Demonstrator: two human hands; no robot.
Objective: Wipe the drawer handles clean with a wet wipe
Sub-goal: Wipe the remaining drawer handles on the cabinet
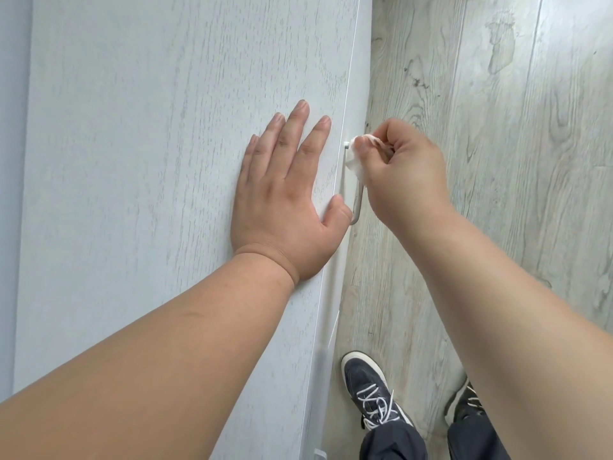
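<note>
I look straight down a pale grey cabinet top [166, 144]. Just past its right edge a metal bar handle [357, 207] sticks out from the drawer front. My right hand [404, 174] pinches a crumpled white wet wipe [356, 161] and holds it against the upper part of that handle. My left hand [288, 200] lies flat on the cabinet top with fingers straight, its thumb at the edge beside the handle's lower end. The drawer front itself is seen only edge-on.
Grey wood-look floor [497, 127] runs along the right. My two dark sneakers [371, 390] with white laces stand on it close to the cabinet. Another white fitting [87, 454] shows at the cabinet edge at the bottom.
</note>
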